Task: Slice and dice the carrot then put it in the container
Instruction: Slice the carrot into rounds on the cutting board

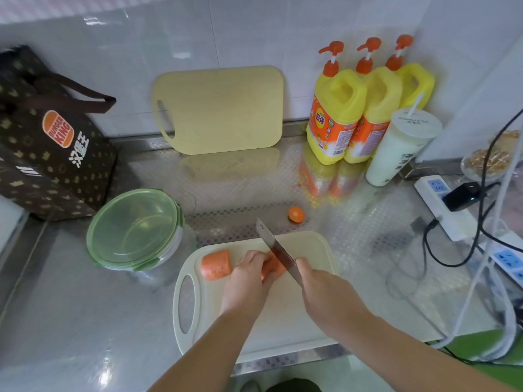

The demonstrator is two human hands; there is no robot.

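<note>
On the white cutting board (283, 315) lie two carrot pieces. A thick chunk (215, 264) sits at the board's far left. My left hand (249, 275) holds down the other carrot piece (272, 266) with curled fingers. My right hand (325, 295) grips the handle of a cleaver (276, 249), whose blade rests on that carrot right beside my left fingers. A small carrot end (296, 214) lies on the steel counter beyond the board. The round container with a green lid (135, 229) stands left of the board, lid on.
A second pale board (219, 110) leans on the tiled wall. Three yellow soap bottles (365, 108) and a drink cup (399, 149) stand back right. Power strips and cables (452, 210) crowd the right. A brown paper bag (48, 142) sits back left.
</note>
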